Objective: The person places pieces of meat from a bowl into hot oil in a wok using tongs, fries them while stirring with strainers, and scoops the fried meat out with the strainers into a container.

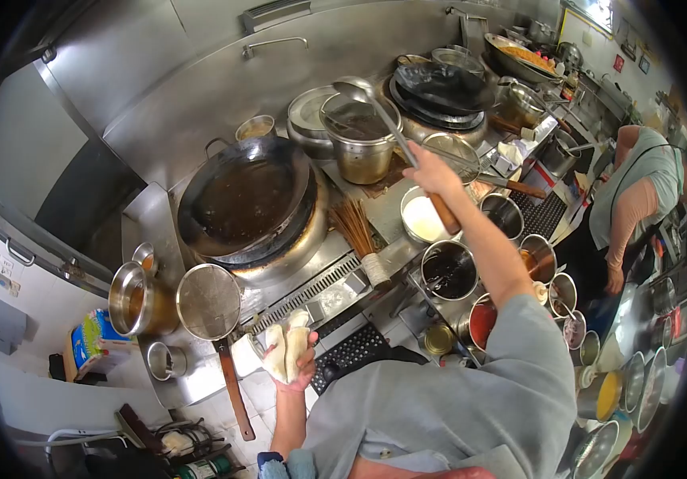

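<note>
My right hand (431, 172) is closed round the handle of a long metal ladle (383, 108), whose bowl is over a deep metal pot (362, 152) of dark liquid. Folded pale cloth (286, 347) is in my left hand (303, 371), beside the stove's front edge. A large black wok (246, 199) with dark liquid at its bottom sits on the left burner. In front of the wok lies a round strainer (209, 302) with a wooden handle. A bamboo brush (357, 231) lies right of the wok.
Sauce containers stand at centre right, including a white one (425, 217) and a red one (484, 321). Stacked black woks (443, 88) occupy the back burner. A metal pot (140, 302) stands at left. Another person (643, 184) stands at the right. A faucet (275, 46) juts from the back wall.
</note>
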Demonstrator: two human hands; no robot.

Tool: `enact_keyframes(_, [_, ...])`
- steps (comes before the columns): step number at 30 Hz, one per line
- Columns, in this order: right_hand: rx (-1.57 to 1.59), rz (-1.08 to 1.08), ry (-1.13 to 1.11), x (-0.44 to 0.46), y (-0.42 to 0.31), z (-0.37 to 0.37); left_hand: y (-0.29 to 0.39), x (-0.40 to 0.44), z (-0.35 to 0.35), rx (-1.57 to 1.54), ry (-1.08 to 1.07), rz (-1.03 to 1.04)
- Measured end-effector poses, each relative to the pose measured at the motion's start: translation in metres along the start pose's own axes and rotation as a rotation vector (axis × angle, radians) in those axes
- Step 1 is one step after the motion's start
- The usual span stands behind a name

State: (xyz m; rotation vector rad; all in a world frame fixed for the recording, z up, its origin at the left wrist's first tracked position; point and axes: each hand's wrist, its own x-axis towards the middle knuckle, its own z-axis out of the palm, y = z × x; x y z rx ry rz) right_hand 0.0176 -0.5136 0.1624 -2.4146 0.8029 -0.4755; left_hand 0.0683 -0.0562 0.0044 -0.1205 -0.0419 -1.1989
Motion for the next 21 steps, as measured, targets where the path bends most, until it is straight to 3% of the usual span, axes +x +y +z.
enact_keyframes(2, [0.172,0.056,-0.127,-0.011,-0.029,0.005,-0.009,0.001,0.003,-0.005,-0.028,-0.007])
enact_keyframes(3, [0.184,-0.096,-0.076,-0.006,-0.024,0.028,-0.014,0.001,0.006,-0.007,-0.042,-0.011])
enact_keyframes(7, [0.256,-0.203,-0.353,-0.02,-0.079,0.073,-0.023,0.0,0.021,0.122,-0.027,-0.009])
enact_keyframes(8, [0.147,-0.222,-0.418,-0.017,-0.087,0.093,-0.025,-0.002,0.029,0.214,0.014,0.019])
enact_keyframes(9, [-0.035,-0.399,-0.355,-0.006,-0.081,0.127,-0.026,-0.003,0.038,0.308,0.054,0.047])
enact_keyframes(11, [-0.166,-0.408,-0.479,-0.018,-0.109,0.134,-0.022,-0.007,0.042,0.381,-0.002,0.049])
enact_keyframes(17, [-0.397,-0.483,-0.439,-0.038,-0.135,0.151,-0.013,-0.034,0.054,0.442,0.126,0.073])
enact_keyframes(21, [-0.417,-0.355,-0.414,-0.055,-0.131,0.141,-0.005,-0.047,0.059,0.523,0.172,-0.01])
